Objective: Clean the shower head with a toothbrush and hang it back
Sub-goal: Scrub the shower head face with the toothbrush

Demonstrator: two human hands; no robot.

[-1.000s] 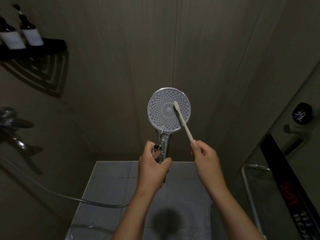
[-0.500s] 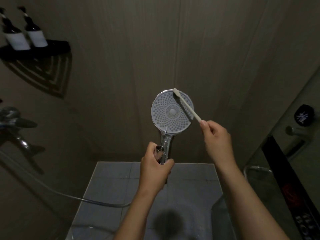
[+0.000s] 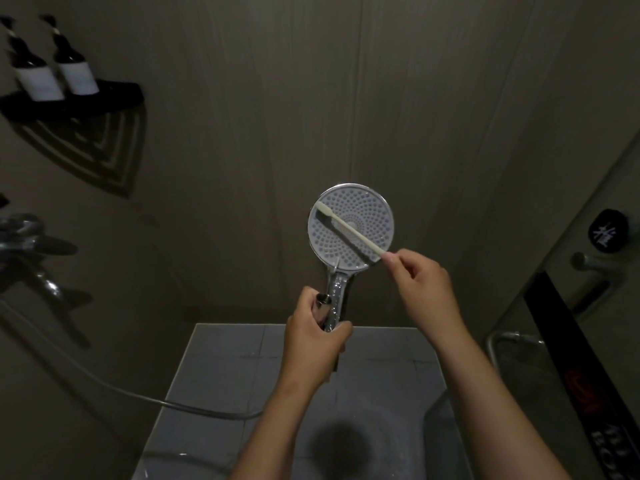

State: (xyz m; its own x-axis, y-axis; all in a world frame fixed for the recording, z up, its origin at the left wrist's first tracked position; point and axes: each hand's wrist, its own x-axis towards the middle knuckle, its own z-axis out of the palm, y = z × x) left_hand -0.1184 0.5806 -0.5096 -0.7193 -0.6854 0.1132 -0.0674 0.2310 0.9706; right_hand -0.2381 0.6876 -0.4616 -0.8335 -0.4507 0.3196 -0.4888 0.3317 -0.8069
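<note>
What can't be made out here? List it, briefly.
Head view:
- Shower head: lower handle wrapped by the left hand.
- Toothbrush: handle end inside the right hand.
- Bottles: labels too dim and blurred to read.
- Tap: cut off by the left edge.
- Wall holder: none identifiable in frame.

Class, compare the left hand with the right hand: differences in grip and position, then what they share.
The left hand wraps round the handle of the shower head; the right hand pinches the end of the toothbrush. The left hand sits below the spray face; the right hand is beside its lower rim. Both hold something.
</note>
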